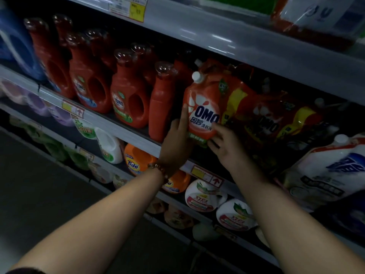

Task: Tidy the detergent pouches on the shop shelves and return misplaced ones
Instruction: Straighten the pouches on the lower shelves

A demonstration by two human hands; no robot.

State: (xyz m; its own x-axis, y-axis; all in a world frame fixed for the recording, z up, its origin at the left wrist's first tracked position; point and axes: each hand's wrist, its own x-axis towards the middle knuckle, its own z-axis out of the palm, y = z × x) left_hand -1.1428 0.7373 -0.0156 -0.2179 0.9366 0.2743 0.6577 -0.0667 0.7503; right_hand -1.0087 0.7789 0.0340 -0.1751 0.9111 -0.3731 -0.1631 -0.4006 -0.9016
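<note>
Detergent pouch (203,107), red with a white screw cap (197,77) and the OMO name across its front, stands upright at the front edge of the middle shelf (126,133), its long axis running nearly vertical and leaning a little to the right at the top, so the cap points up and slightly toward the shelf above. Its printed face is turned out toward the aisle. The left hand (177,135) presses against the pouch's left edge with fingers held fairly straight, the forefinger lying up along the side of the pouch; a beaded bracelet (158,168) sits on that wrist. The right hand (225,145) holds the pouch's lower right corner, thumb on the front near the label and fingers curled beneath the bottom edge. Just left of the pouch stands a row of red detergent bottles (128,95) with clear caps, upright and several deep. To the right, more red pouches (272,119) of the same kind lie slumped and tilted against each other in a dim heap, their caps pointing in different ways. Farther right, a large white pouch (331,165) with blue lettering leans at the shelf's end. On the shelf below sit orange Tide bottles (136,159) and white bottles (203,196), seen from above. Yellow price tags (205,175) are fixed along the shelf rails.
</note>
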